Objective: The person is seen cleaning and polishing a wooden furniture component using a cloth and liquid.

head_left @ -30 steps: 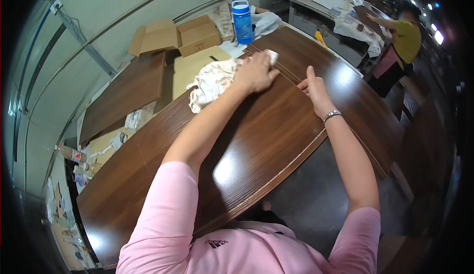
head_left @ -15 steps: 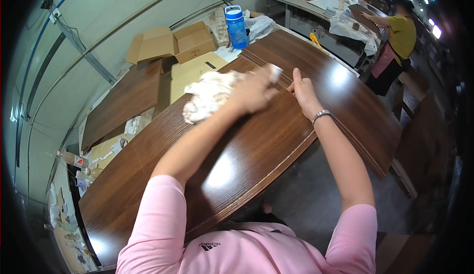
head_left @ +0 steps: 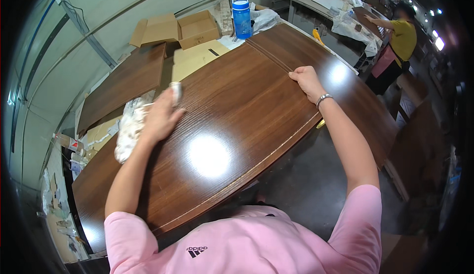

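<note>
A glossy dark brown wooden panel (head_left: 247, 101) lies at a slant in front of me. Its far side carries straight grooves. My left hand (head_left: 161, 117) presses a crumpled white cloth (head_left: 129, 135) onto the panel's left part; a bit of the cloth sticks out beyond the fingertips. At the panel's right edge, my right hand (head_left: 308, 82) has its fingers closed on the rim, a metal bracelet on the wrist. A second brown panel (head_left: 358, 101) extends below and to the right of that hand.
Beyond the panel stand a blue water bottle (head_left: 242, 19) and an open cardboard box (head_left: 197, 29). Another brown panel (head_left: 123, 86) lies at the left, near a plastic bottle (head_left: 69, 143). At the far right, a person in a yellow top (head_left: 402, 42) works at another table.
My left hand has swept the cloth from the panel's middle toward its left side. My right hand stays at the edge, its raised thumb now down on the rim.
</note>
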`<state>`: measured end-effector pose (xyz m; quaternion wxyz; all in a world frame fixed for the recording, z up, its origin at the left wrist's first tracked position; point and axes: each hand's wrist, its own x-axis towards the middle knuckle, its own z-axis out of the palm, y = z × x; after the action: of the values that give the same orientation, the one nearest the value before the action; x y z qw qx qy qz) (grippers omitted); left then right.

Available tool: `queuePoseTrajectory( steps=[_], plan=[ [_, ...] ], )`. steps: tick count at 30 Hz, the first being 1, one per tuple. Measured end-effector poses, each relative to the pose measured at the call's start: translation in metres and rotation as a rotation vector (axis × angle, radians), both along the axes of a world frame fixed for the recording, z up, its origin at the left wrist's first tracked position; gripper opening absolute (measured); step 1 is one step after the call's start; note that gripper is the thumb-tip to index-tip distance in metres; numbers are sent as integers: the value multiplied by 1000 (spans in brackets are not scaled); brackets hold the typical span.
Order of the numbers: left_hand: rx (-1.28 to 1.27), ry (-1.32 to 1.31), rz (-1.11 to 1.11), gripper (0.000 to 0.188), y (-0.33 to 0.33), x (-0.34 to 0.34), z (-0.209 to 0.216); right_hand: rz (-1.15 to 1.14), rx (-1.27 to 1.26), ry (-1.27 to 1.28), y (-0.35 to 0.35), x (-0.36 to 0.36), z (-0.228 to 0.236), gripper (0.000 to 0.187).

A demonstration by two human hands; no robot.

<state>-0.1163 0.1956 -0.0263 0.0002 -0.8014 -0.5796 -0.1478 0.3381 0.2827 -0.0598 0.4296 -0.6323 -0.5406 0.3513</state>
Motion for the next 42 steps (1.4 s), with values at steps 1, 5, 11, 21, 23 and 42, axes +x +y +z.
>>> queuePoseTrajectory(
  steps=[1, 5, 11, 21, 23, 42],
  plan=[
    [-4, 8, 62, 69, -4, -21, -1, 79, -29, 50, 4, 9, 0, 25],
    [31, 64, 149, 65, -26, -57, -4, 196, -26, 228, 18, -4, 15, 15],
    [37, 58, 213, 63, -27, -43, -3, 282, -152, -10, 59, -7, 21, 19],
    [72, 39, 222, 62, -26, -42, -1, 360, -220, 37, 69, 3, 22, 15],
    [34, 16, 234, 63, -26, -42, 1, 336, -145, 55, 59, 2, 21, 15],
    [-28, 79, -133, 68, -83, 12, 18, -150, 376, -248, -175, 35, -6, 36]
  ],
)
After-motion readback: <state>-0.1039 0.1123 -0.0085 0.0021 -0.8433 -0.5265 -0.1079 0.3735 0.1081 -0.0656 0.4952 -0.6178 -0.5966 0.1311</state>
